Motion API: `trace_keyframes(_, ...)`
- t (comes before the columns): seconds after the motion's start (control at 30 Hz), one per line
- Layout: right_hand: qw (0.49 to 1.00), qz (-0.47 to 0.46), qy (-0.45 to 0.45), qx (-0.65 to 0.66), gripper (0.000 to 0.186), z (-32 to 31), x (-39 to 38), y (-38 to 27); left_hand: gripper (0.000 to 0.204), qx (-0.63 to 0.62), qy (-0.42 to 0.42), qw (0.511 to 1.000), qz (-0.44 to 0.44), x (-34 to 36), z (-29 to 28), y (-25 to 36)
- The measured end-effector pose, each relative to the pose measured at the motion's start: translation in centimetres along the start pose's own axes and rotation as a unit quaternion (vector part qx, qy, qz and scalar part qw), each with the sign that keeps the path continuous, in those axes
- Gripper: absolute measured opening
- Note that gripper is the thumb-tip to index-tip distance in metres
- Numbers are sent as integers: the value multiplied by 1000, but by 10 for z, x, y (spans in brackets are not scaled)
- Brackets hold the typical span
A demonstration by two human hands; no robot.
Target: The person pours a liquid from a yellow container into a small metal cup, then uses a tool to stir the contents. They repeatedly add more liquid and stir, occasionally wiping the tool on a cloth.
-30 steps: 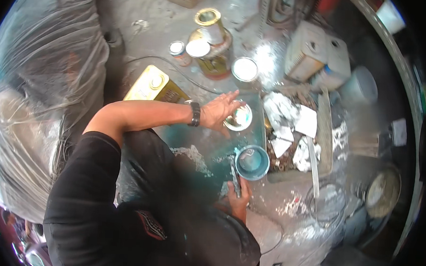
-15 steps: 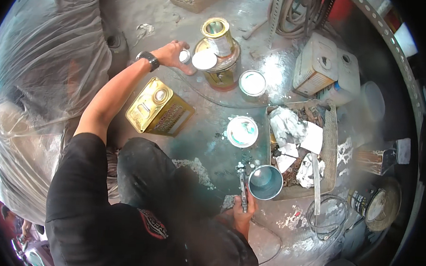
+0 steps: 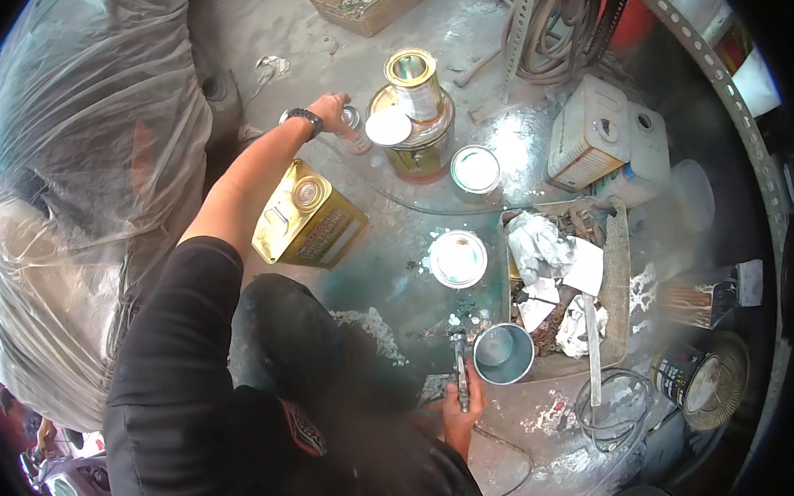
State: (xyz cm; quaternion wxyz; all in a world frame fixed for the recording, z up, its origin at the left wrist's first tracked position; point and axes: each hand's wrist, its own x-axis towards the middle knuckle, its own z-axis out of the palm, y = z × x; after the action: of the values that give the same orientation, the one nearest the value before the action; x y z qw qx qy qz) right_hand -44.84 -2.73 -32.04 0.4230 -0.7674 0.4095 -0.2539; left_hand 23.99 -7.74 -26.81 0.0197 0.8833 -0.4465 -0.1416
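My right hand (image 3: pixel 462 408) is closed round the handle of a spray gun (image 3: pixel 459 370), low in front of me. An uncovered grey metal cup (image 3: pixel 503 355) sits against the gun's right side, with its inside showing. Stretched out far to the left, my left hand (image 3: pixel 330 114) is at a small clear jar (image 3: pixel 356 136) on the floor, fingers bent at its rim; the grip is partly hidden. Just right of that stands a large tin (image 3: pixel 421 158) with a smaller gold-rimmed tin (image 3: pixel 416 81) and a white lid (image 3: pixel 388 126) on top. A square golden can (image 3: pixel 312 225) stands below my left forearm.
Two paint-smeared tins, one nearer (image 3: pixel 458 259) and one farther (image 3: pixel 475 169), stand mid-floor. A tray (image 3: pixel 619 289) holds rags and scraps at right. Pale jerrycans (image 3: pixel 590 133) stand behind it. Plastic sheeting (image 3: pixel 83 183) drapes the left side. A hose (image 3: pixel 400 201) crosses the floor.
The whole view has shifted slightly, so things sit lower and further right. My left hand stays by the small jar, its fingers less spread. The right hand keeps hold of the spray gun.
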Motion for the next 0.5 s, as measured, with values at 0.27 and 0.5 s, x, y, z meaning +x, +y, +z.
trace_keyframes(0.27, 998, -24, 38, 35, 48, -3, -2, -2, 80, 8, 61, 995, -78, -22, -15, 12)
trace_keyframes(0.5, 996, 0, 45, 80, 46, 2, 3, -6, 78, 37, 156, 987, -12, -106, -146, 35)
